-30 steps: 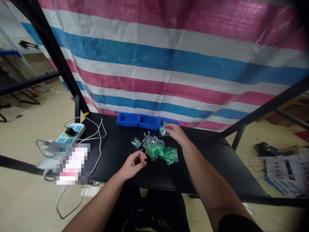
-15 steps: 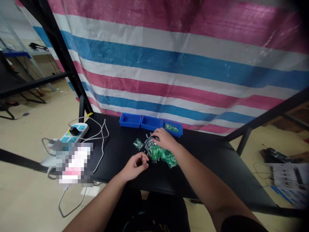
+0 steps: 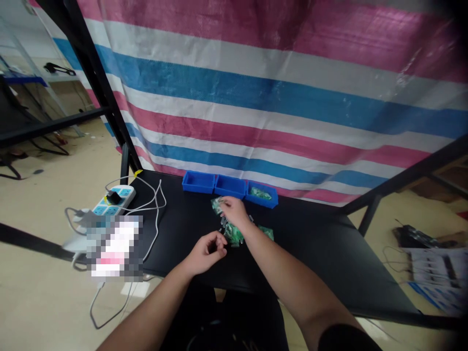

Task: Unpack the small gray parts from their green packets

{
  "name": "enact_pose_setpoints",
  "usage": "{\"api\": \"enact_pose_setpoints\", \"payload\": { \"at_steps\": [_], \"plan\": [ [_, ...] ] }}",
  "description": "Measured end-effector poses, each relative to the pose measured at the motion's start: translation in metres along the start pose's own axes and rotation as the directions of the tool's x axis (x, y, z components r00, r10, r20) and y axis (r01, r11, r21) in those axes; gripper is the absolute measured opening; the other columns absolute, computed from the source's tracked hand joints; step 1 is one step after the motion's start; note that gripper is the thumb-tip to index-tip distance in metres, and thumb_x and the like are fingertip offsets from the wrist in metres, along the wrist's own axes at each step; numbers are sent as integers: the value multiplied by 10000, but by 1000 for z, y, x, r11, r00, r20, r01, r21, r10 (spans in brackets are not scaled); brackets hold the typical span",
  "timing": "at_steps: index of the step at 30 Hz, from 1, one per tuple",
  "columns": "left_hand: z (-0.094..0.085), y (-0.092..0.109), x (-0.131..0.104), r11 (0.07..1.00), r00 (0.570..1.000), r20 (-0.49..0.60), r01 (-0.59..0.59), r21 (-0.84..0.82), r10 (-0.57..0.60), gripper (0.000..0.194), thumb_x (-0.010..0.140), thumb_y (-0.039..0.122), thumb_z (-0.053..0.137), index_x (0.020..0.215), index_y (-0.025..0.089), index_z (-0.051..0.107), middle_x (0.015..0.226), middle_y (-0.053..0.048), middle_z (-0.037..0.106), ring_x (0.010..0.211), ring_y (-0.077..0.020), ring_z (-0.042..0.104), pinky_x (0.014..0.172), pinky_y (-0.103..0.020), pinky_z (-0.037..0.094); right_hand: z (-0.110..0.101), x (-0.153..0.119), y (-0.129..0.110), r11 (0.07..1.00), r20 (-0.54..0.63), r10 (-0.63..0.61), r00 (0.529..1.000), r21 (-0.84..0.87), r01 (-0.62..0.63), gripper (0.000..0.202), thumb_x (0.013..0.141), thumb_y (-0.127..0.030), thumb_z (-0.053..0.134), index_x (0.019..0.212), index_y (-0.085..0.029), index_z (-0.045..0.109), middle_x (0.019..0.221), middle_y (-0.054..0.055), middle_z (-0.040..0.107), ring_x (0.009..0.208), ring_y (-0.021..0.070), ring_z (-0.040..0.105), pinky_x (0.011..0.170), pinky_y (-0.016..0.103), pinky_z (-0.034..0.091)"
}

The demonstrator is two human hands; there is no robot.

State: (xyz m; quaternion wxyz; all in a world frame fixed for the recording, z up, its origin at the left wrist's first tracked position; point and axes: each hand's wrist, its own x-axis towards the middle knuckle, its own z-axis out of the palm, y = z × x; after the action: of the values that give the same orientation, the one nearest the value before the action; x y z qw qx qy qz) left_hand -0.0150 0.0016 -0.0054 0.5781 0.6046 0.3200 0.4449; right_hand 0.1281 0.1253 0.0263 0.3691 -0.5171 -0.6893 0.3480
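Observation:
My right hand [image 3: 235, 211] is closed on the edge of a small clear packet with green in it [image 3: 216, 205], over the table in front of the blue bins. Its forearm passes above a pile of green packets [image 3: 233, 235] and hides part of it. Small grey pieces [image 3: 223, 222] lie at the pile's far left side, partly covered by the hand. Just left of the pile, my left hand [image 3: 208, 251] rests loosely curled, a gap between thumb and fingers and nothing seen in it.
Three blue bins line the back of the black table [image 3: 318, 253]; the right bin [image 3: 262, 204] holds green packets, while the left [image 3: 198, 188] and middle [image 3: 230, 194] show none. A power strip [image 3: 126, 192] with white cables [image 3: 157, 229] occupies the left side. Behind hangs a striped sheet [image 3: 256, 87].
My right hand has moved left from over the grey pieces to the separate packet and gripped it. That packet has shifted slightly up and right. My left hand stays in place.

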Motion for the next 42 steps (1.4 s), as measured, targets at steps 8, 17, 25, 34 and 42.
{"api": "enact_pose_setpoints", "payload": {
  "at_steps": [8,17,25,34,42],
  "plan": [
    [0,0,2,1000,1000,22,9,4,-10,256,891,375,698,984,156,604,767,19,508,718,-116,457,703,-254,366,-113,16,33,978,-509,-208,835,-126,167,353,882,-404,608,1148,-204,726,1148,108,725,1007,276,693,981,481,539],
    [0,-1,3,1000,1000,21,8,24,-9,255,896,374,695,986,155,600,781,14,510,737,-119,460,723,-257,372,-138,-26,37,833,136,-193,972,-500,236,228,821,-359,720,1006,-230,759,999,73,716,922,243,650,871,405,518],
    [1,0,2,1000,1000,18,14,12,-14,249,893,371,699,994,164,605,785,11,508,740,-124,461,720,-255,373,-97,-42,46,925,248,-44,968,-355,133,251,794,-164,649,1022,-205,744,878,36,734,811,191,661,768,315,494],
    [2,-1,2,1000,1000,7,18,-18,-17,274,882,391,713,983,161,605,762,22,493,709,-111,443,698,-243,359,-142,-9,35,900,-429,-351,833,-399,174,193,868,-260,558,966,-201,713,949,82,709,862,229,665,824,369,537],
    [0,-2,2,1000,1000,8,4,-15,-4,285,878,389,718,986,151,605,780,13,506,718,-110,456,707,-247,369,-145,15,51,723,-224,-333,916,-684,96,176,887,-276,588,872,-197,744,946,95,699,949,268,597,900,403,454]
  ]
}}
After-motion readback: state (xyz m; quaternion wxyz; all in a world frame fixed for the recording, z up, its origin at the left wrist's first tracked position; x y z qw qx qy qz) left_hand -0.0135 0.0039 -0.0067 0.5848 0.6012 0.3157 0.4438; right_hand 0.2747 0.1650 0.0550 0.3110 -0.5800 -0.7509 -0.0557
